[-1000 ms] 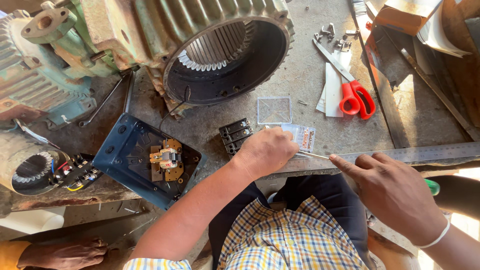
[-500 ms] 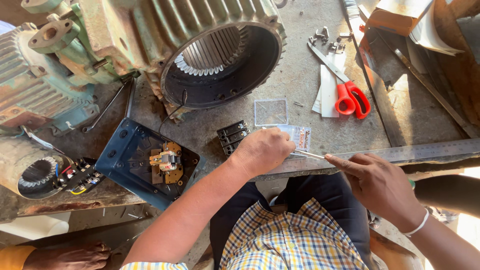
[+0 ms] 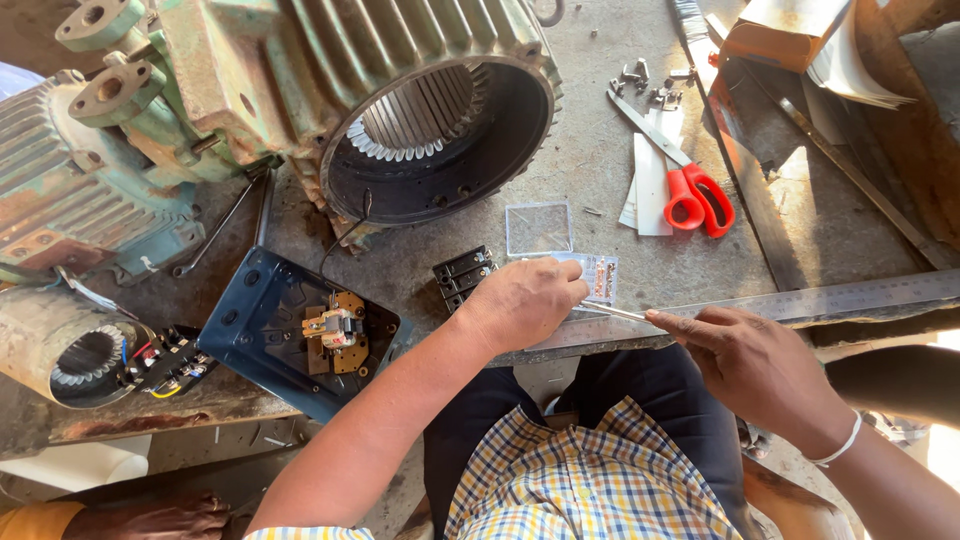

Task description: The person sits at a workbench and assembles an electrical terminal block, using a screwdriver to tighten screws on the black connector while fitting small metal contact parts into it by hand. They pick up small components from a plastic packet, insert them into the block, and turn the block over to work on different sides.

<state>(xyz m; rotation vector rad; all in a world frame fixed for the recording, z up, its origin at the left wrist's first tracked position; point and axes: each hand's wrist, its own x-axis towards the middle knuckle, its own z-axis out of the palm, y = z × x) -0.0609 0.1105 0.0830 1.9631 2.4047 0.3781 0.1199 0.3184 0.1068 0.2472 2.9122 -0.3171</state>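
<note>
At the near edge of the workbench (image 3: pixel 600 150), the left hand (image 3: pixel 525 300) is pressing a small clear packet (image 3: pixel 598 275) flat while the right hand (image 3: pixel 760 365) is pinching a thin metal rod (image 3: pixel 610 312) (light, stiff, slippery; best gripped near its tail). A clear square sheet (image 3: pixel 538 228) is lying just beyond, red scissors (image 3: pixel 695 195) further off.

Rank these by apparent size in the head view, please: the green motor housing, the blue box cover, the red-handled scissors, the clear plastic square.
1. green motor housing
2. blue box cover
3. red-handled scissors
4. clear plastic square

The last two look close; the scissors are longer.
</note>
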